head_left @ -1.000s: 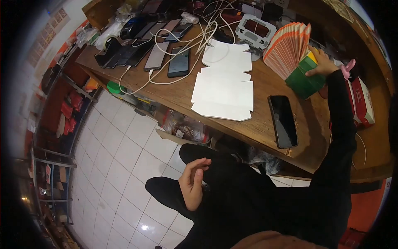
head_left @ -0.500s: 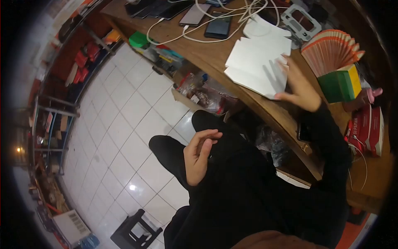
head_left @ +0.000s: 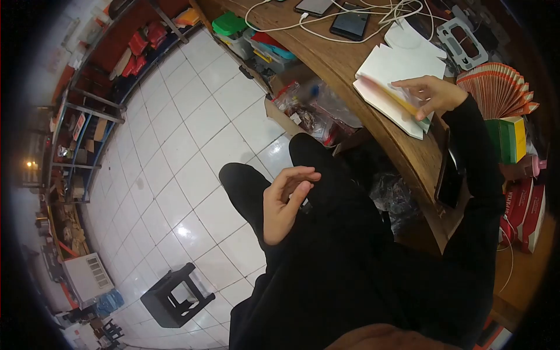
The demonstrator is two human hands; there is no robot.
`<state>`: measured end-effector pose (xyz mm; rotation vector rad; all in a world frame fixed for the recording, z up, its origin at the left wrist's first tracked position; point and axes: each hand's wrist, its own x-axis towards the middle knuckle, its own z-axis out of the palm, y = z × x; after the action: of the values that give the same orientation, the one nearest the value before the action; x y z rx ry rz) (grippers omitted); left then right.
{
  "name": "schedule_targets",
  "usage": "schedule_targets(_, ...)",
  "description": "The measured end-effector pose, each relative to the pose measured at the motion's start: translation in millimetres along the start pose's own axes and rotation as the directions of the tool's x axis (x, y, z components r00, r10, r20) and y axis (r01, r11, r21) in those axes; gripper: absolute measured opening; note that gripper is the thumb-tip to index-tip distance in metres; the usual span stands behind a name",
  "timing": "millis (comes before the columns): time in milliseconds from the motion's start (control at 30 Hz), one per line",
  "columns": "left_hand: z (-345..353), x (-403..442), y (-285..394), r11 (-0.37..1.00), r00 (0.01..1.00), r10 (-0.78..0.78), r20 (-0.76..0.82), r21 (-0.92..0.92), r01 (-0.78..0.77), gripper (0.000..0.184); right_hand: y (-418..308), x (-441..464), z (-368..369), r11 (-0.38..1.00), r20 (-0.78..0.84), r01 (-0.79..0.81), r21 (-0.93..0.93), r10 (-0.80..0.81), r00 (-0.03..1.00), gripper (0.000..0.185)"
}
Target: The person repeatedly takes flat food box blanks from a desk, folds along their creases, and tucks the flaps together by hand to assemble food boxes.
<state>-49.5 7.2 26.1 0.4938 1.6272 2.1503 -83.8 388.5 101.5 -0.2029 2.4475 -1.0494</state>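
A stack of white die-cut card sheets (head_left: 396, 49) lies on the wooden desk at the upper right. My right hand (head_left: 437, 94) is over its near end, with thumb and fingers at a flat card sheet (head_left: 392, 98) whose edge is tilted up. That sheet is blurred and shows yellow and green. My left hand (head_left: 284, 201) rests by my lap, loosely curled, with a gap between thumb and fingers and nothing visible in it.
Phones (head_left: 350, 23) and tangled white cables lie at the desk's back. A fan of orange-striped folded card (head_left: 496, 90), a green-yellow box (head_left: 506, 140) and red packets (head_left: 525, 216) sit to the right. A dark phone (head_left: 449, 178) lies near the edge. A black stool (head_left: 177, 296) stands on the floor.
My right hand has gone from hovering beside the white stack to gripping a sheet, whose coloured side now shows. My left hand stays by my lap. The view has shifted.
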Motion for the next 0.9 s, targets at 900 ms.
schedule_targets(900,30,-7,11,0.599,0.681,0.725,0.099,0.395,-0.696,0.036,-103,-121,101,0.728,-0.7,-0.172,-0.663,-0.522,0.488,0.027)
